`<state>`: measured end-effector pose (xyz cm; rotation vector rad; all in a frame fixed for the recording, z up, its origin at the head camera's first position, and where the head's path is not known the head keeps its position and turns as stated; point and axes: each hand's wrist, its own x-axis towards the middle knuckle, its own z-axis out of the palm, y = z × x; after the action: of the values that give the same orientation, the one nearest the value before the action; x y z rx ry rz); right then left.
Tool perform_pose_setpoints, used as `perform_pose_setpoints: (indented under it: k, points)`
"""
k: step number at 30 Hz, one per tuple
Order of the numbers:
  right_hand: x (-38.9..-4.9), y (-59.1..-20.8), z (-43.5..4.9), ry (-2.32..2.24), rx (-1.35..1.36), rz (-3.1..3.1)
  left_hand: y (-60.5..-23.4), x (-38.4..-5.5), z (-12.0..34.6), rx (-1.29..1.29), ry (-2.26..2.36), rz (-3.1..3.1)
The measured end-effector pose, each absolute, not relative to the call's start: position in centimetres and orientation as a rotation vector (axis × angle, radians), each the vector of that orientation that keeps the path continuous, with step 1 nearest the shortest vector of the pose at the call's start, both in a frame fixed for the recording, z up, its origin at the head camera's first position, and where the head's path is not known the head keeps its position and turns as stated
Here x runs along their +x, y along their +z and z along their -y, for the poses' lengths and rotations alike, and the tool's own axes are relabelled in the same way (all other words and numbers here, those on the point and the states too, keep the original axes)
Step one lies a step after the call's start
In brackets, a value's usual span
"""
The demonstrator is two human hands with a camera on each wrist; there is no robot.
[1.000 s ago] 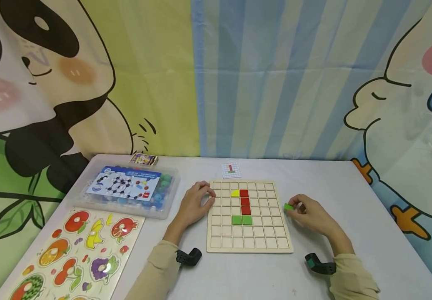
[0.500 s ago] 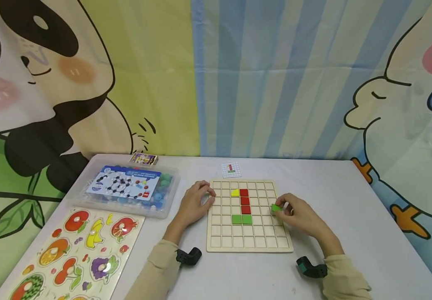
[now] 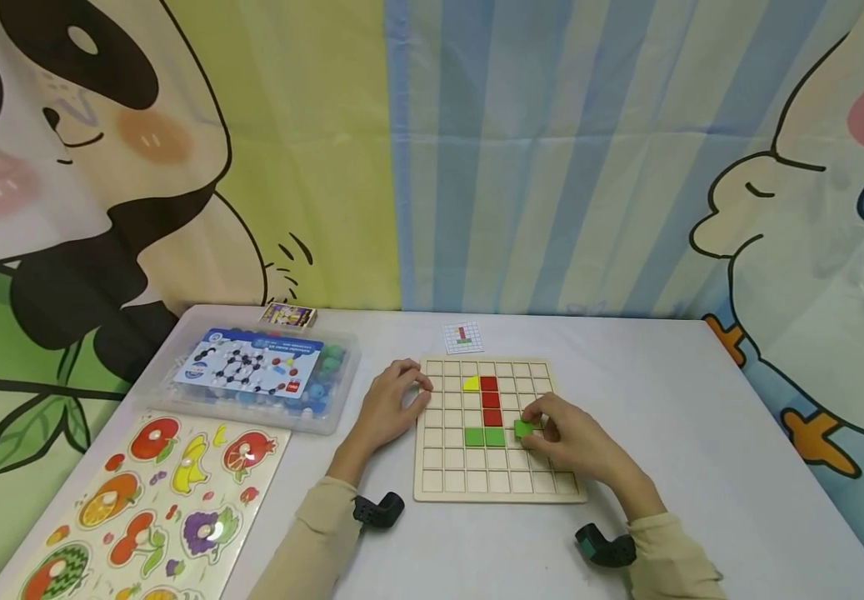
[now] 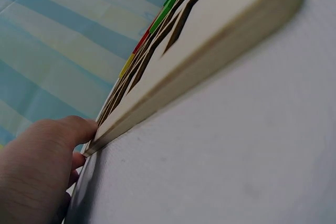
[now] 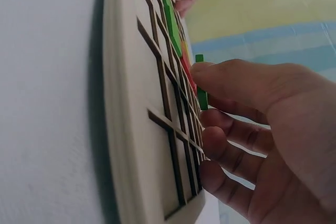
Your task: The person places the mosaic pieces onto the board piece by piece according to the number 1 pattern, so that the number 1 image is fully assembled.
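Observation:
A pale wooden grid board (image 3: 499, 492) lies on the table, with a column of red square tiles (image 3: 491, 398), a yellow tile (image 3: 471, 383) and two green tiles (image 3: 485, 437) set in its cells. My right hand (image 3: 577, 437) pinches another green tile (image 3: 522, 428) between thumb and fingers, over the right half of the board. The right wrist view shows this green tile (image 5: 201, 85) on edge, close to the grid. My left hand (image 3: 394, 400) rests at the board's left edge, its thumb (image 4: 81, 129) touching the edge in the left wrist view.
Behind the board lies a small pattern card (image 3: 463, 337). To the left stands a clear plastic box (image 3: 252, 375) of coloured balls, with a small card box (image 3: 289, 316) behind it. A fruit puzzle board (image 3: 162, 500) lies at the front left.
My right hand has carried the green tile leftward, from beside the board's right edge to over its cells. The left hand has stayed at the left edge.

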<state>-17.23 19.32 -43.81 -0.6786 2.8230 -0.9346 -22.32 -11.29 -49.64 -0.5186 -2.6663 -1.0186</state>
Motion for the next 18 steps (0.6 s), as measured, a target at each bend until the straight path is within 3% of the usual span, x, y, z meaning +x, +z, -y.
perform_pose_setpoints:
  k: [18]
  points:
    - [-17.05, -44.47, -18.53, -0.831, -0.727, -2.825, -49.10, -21.97, 11.27, -0.510, -1.029, 2.695]
